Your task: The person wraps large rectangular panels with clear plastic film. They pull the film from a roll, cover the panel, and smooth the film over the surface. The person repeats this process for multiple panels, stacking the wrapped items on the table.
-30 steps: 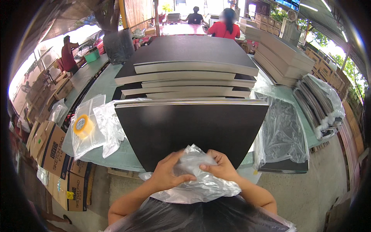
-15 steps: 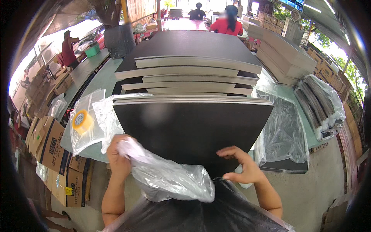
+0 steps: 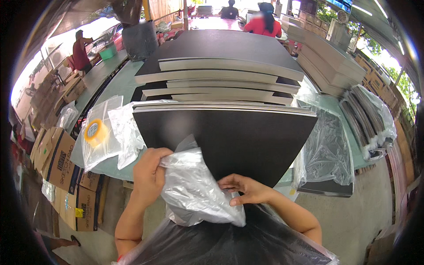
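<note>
My left hand (image 3: 150,174) is closed on the upper edge of a crumpled clear plastic bag (image 3: 190,187). The bag hangs in folds in front of a stack of black boards. My right hand (image 3: 249,190) is at the bag's right side, its fingers and thumb curled about the plastic edge. Just beyond both hands, a large black board (image 3: 229,141) leans tilted with pale-edged boards behind it. Below the hands, a dark sheet-like surface under clear plastic (image 3: 238,243) spreads close to my body.
A green table (image 3: 119,84) bears stacked black boards (image 3: 229,44). On its left lie clear bags and a roll of yellow tape (image 3: 96,132); on its right, plastic-wrapped dark boards (image 3: 327,150). Cardboard boxes (image 3: 62,159) stand lower left. Other people (image 3: 265,28) are farther back.
My left hand has moved right and slightly down with the bag, which now hangs more upright. My right hand has moved left, its fingers closing onto the bag's edge.
</note>
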A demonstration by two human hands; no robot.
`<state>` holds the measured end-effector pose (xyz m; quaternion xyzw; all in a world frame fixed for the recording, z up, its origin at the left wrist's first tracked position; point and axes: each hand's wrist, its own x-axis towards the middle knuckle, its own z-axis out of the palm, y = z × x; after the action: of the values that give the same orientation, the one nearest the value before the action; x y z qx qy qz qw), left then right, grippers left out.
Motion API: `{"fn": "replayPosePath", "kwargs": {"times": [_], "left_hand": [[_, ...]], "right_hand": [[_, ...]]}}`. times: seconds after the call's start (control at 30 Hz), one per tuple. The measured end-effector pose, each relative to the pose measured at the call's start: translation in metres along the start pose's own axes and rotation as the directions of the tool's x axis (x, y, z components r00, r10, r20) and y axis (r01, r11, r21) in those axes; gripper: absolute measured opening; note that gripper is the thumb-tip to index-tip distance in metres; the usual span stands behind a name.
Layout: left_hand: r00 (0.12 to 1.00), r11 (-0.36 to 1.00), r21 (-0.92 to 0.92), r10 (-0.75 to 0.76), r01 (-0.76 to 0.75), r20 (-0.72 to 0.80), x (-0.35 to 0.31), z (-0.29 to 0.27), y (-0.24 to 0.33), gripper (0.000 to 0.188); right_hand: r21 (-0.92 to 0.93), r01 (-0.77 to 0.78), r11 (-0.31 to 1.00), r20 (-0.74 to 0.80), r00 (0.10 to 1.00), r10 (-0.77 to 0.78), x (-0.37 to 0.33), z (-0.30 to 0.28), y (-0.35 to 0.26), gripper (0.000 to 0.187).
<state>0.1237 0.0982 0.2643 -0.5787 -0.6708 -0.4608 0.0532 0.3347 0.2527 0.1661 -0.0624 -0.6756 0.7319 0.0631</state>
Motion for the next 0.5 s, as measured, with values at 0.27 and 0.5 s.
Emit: {"fn": "replayPosePath", "kwargs": {"times": [0.27,0.5], "left_hand": [[0.994,0.995,0.059,0.090,-0.086,-0.061,-0.001,0.009,-0.036,0.029],[0.986,0.975,0.174,-0.121,0.140,-0.114,-0.005,-0.022,0.013,0.023]], "right_hand": [[-0.142,0.045,0.989,0.024,0.999,-0.042,0.013,0.010,0.000,0.017],[0.588,-0.146,0.796,-0.065,0.972,0.226,0.006,-0.001,-0.014,0.005]]}}
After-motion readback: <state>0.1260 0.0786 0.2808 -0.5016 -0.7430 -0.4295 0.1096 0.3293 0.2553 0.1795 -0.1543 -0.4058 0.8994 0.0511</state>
